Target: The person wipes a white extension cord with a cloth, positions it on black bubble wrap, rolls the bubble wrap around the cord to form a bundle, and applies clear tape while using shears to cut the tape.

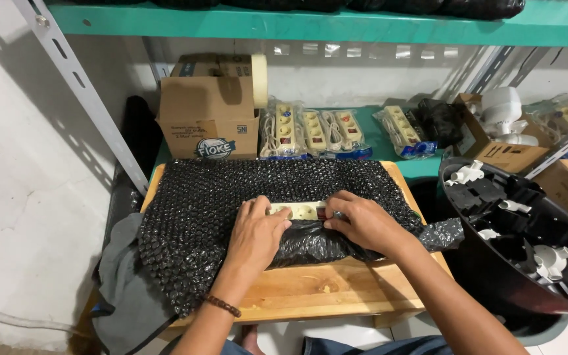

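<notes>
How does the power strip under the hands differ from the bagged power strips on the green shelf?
The power strip under the left hand and right hand lies crosswise and bare on black bubble wrap, half covered. The bagged power strips lie lengthwise in clear bags, untouched. Both are cream-coloured with several sockets.
</notes>
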